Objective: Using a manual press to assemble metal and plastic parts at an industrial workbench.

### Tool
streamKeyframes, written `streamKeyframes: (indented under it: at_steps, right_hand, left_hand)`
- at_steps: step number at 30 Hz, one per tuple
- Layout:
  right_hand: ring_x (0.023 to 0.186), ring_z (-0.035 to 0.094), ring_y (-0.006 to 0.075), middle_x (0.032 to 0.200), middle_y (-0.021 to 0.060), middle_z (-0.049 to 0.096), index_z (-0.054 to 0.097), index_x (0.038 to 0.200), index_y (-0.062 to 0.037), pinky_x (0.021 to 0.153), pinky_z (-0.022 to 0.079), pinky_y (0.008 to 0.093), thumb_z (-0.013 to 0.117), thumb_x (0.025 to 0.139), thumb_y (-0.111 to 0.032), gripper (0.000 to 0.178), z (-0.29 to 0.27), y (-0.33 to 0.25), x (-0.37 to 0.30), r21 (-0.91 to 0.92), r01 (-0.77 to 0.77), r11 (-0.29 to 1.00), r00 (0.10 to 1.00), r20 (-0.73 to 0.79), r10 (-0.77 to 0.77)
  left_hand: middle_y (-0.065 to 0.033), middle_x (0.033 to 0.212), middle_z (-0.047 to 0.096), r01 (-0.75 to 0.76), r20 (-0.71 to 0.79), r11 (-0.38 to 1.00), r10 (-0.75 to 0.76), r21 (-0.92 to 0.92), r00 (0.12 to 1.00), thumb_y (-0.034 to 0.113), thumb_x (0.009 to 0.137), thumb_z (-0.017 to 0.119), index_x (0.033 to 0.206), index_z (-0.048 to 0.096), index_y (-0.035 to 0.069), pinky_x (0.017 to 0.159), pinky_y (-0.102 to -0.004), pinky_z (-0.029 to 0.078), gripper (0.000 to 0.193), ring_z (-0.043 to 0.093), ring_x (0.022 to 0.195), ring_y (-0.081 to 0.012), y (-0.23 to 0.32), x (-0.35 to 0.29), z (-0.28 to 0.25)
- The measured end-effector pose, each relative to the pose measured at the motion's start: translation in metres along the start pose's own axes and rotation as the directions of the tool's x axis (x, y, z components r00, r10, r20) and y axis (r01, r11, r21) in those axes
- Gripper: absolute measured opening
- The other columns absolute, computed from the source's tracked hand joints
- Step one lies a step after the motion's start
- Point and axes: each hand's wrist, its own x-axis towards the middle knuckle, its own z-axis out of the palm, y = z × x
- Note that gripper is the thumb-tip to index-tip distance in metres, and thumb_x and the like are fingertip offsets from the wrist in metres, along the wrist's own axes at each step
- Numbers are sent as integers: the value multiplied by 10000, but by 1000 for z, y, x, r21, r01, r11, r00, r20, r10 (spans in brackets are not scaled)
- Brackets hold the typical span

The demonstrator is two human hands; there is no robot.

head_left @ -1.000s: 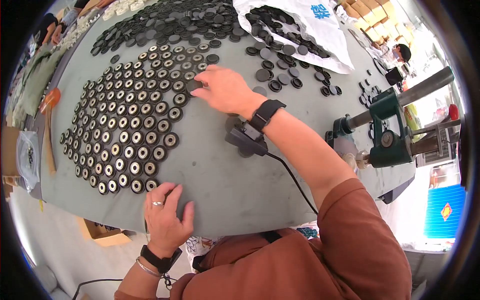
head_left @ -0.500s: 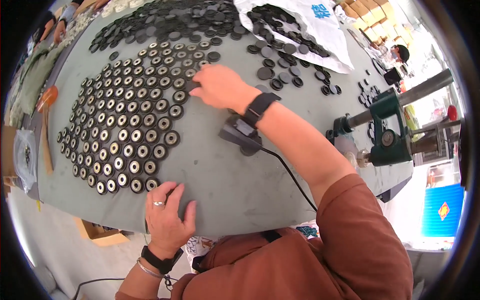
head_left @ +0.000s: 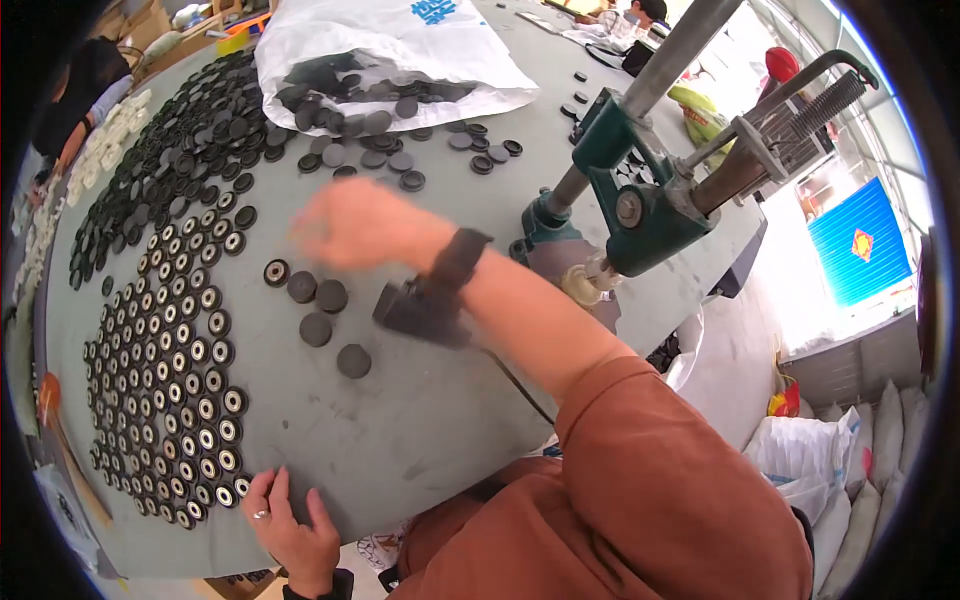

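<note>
My left hand rests at the table's near edge with its fingers apart, holding nothing, beside the lower corner of a wide block of dark rings with metal bearings in them. My right hand is over the table, smeared by motion; whether it holds anything cannot be made out. Below it lie several loose round dark caps and a single ring with a bearing. Under my right wrist sits a dark corded device.
A white bag spills dark caps at the back. A large heap of caps spreads at far left. A green press stands at right. An orange-headed mallet lies at the left edge. Other people work at far left and far back.
The view has swung to the right. My right hand has left the side of the bearing block and moved right. Loose caps by my right arm now show. My left hand stays at the near edge.
</note>
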Motion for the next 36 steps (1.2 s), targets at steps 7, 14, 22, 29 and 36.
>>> streamKeyframes:
  at_steps: [7,14,22,29,36]
  right_hand:
    - [1079,483,268,1114,102,578,636,1014,-85,824,420,392,555,788,-195,265,-27,132,-10,-413,-715,565,684,-243,688]
    - [864,612,254,829,104,666,667,886,-44,710,464,366,529,807,-223,239,-12,120,2,-92,-447,890,871,-269,410]
    - [710,540,76,860,48,668,586,1066,-23,595,429,215,539,872,-290,333,-29,108,-9,754,-564,337,716,242,655]
    - [1003,559,277,1165,75,572,620,1089,-173,833,453,372,558,777,-277,334,-17,122,-20,43,-702,711,670,-299,679]
    - [1136,468,260,1142,106,564,630,1054,-138,882,404,394,575,772,-251,309,-29,117,-29,-239,-876,419,482,-484,731]
  left_hand:
    - [-199,1085,463,-31,7,999,31,7,999,50,716,587,1053,525,-50,886,-413,371,357,460,1006,-356,2,2,0]
    - [-198,1074,461,-50,1,998,50,24,999,61,726,585,1057,525,-50,881,-408,372,355,461,990,-351,-1,2,-1]
    - [-177,1053,473,-45,-41,999,46,13,998,66,689,606,1018,537,-51,818,-421,387,355,458,948,-350,-3,0,2]
    - [-174,1057,473,-52,-35,999,52,4,998,69,694,610,1031,538,-41,818,-414,389,362,459,951,-344,0,2,3]
    - [-174,1065,474,-49,-34,999,50,19,998,66,696,606,1035,537,-38,832,-417,385,361,454,967,-348,-3,1,1]
